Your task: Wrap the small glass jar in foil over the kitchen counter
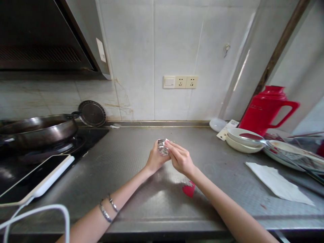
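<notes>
The left hand (154, 159) held a small clear glass (162, 149), its fingers wrapped around the side, above the middle of the grey metal surface (126, 175). The right hand (181, 158) met it from the other side, fingers drawn close together and fingertips at the top of the glass. A small white piece (166, 140) showed by those fingertips; whether they pinched it could not be told. Two silvery bracelets (105, 211) circled the left forearm. A red patch (188, 189) lay on the surface, nearer the person than the glass and close to the right forearm.

To the left, a wide metal pan (40, 131) sat on the black stove (88, 143), and a phone (35, 180) lay in front of it, near a white cable (62, 206). To the right were a white paper napkin (279, 184), stacked bowls (243, 143) and, behind them, a red thermos (264, 111).
</notes>
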Tool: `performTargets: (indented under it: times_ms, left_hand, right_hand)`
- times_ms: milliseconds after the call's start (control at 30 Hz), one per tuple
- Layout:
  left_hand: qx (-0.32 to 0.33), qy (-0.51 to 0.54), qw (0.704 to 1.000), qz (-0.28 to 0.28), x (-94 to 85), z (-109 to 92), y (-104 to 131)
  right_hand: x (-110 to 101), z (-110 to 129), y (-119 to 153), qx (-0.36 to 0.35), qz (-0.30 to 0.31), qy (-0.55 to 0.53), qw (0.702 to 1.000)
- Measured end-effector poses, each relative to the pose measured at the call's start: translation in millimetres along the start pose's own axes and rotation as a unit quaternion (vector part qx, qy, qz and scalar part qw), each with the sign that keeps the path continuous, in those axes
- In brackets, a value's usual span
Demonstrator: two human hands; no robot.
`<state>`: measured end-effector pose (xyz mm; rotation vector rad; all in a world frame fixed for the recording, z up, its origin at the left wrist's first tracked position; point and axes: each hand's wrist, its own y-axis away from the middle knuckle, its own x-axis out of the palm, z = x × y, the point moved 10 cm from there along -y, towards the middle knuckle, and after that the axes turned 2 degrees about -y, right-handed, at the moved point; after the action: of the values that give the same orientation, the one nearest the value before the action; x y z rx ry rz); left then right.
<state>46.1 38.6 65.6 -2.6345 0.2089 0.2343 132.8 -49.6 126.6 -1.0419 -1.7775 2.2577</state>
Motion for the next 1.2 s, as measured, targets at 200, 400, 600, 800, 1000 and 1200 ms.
performTargets:
  times_ms: [200,400,600,800,1000,1200]
  left_hand:
    - [-0.016,-0.044,0.999,-0.003,-6.1,11,-7]
    - [-0.007,-0.054,0.998,0.043,10.4,-3,0]
    - [-0.002,-0.089,0.995,0.048,14.0,-4,2]
    - [-0.008,-0.153,0.987,0.051,7.2,1,-2]
    - [-0.043,-0.068,0.996,0.037,-6.3,10,-6]
    - [-0.103,-0.062,0.992,0.035,-6.2,15,-5]
  right_hand:
    - [2,15,-2,-0.065,0.023,0.027,0.997]
    - [-8,-12,-9,0.005,0.007,0.040,0.999]
    - [8,-5,-6,0.010,0.039,-0.002,0.999]
    - [10,15,-5,-0.039,0.047,-0.008,0.998]
    - [12,25,0,-0.056,0.053,-0.055,0.996]
    - [-21,-7,-5,0.049,-0.090,-0.078,0.992]
